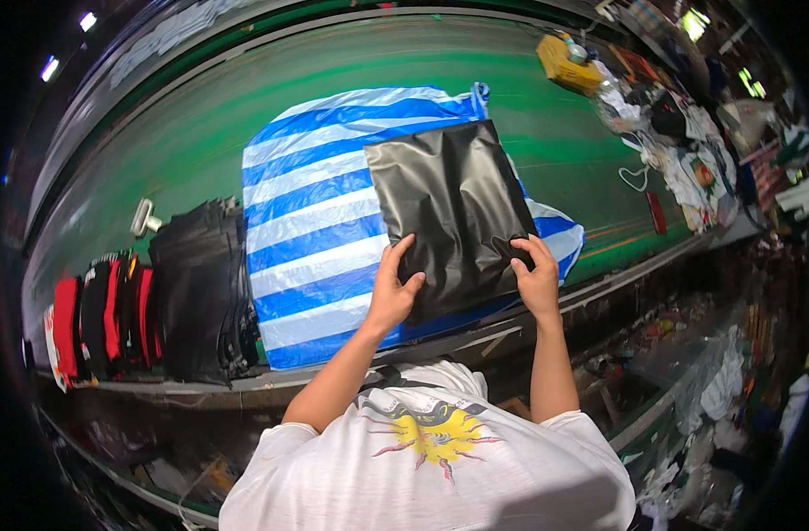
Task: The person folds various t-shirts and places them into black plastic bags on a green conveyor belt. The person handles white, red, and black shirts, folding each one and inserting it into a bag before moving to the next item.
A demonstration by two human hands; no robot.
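Observation:
A black, slightly shiny plastic bag (453, 208) lies in front of me with creases running down its middle. My left hand (394, 288) grips its left edge near the lower corner, thumb on top. At the opposite edge, my right hand (535, 276) has its thumb and curled fingers closed on the bag's side. Beneath it spreads a larger blue-and-white striped plastic sheet or sack (311, 230), wrinkled at the far end, with one corner showing past my right hand. Whether the black bag has anything inside cannot be seen.
On the green table (563, 133), a stack of black bags (196, 292) sits left of the striped plastic. Farther left are folded red and black garments (112, 310) and a white handled tool (144, 218). At right lie a yellow box (568, 66), a dark red flat object (655, 213) and heaped scraps (687, 150).

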